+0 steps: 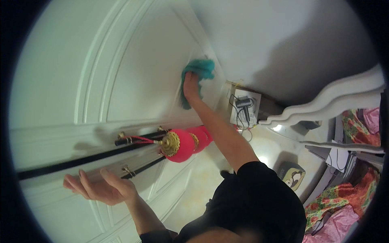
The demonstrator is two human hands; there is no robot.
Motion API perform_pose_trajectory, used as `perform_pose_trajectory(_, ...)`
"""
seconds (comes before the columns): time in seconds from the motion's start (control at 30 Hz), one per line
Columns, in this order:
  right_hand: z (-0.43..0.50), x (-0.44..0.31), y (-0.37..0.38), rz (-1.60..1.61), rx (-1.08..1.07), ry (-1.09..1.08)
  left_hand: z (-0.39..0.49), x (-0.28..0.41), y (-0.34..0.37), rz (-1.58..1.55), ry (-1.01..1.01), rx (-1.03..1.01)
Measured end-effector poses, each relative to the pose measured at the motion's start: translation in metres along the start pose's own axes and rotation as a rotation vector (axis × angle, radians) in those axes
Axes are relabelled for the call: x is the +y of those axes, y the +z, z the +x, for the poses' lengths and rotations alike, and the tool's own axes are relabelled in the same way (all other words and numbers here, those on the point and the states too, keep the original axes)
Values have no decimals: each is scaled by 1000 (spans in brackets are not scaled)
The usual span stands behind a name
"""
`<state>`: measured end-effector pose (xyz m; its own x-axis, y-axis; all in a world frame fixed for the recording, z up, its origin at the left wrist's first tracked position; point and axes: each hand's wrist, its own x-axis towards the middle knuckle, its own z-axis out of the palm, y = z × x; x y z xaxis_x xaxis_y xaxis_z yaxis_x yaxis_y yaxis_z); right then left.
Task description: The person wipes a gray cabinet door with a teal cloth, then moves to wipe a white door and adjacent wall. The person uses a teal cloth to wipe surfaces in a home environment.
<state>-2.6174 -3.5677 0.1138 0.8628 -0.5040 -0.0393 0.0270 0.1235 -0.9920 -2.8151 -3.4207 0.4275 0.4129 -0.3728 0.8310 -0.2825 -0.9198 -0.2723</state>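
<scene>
A teal cloth (203,67) is bunched under my right hand (191,86) against the white panelled door (142,73), near its edge by the wall. The cloth covers most of my fingers. My left hand (101,186) holds nothing, its fingers apart and slightly curled, close to the other white door panel (82,218); whether it touches the panel I cannot tell. Between my hands, red lantern ornaments (179,147) with gold trim hang by a red cord from a black door handle (141,137). A second black handle (144,168) is partly behind the lanterns.
A wavy white-framed mirror (322,94) stands at the right. Below the wall, a hair dryer (244,106) with its cord lies on a white box (256,98). A stool (291,174) with a panda picture stands on the floor, near floral bedding (337,194) and pink fabric (337,224).
</scene>
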Motion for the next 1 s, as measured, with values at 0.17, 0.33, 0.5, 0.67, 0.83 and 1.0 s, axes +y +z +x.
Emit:
perform_pose_trajectory(0.17, -70, -23, -20, -34, -324, 314, -1, 10, -2, -220, -15, 43)
perform_pose_trajectory(0.33, -95, -88, -88, 975, -200, 407, -61, 10, -57, -339, -17, 19)
perform_pose_trajectory(0.5, -145, -112, -145, 998, -73, 2, -141, -11, -133, -346, -155, -111)
perform_pose_trajectory(0.67, -271, -92, -127, 868, -304, -198, -206, -6, -177, -418, -345, -283)
perform_pose_trajectory(0.83, -350, -69, 17, 1270, -873, 391, -242, 11, -190, -497, -370, -379)
perform_pose_trajectory(1.0, -385, 23, 53, 435, -603, -129, -263, 28, -175, -643, -524, -448)
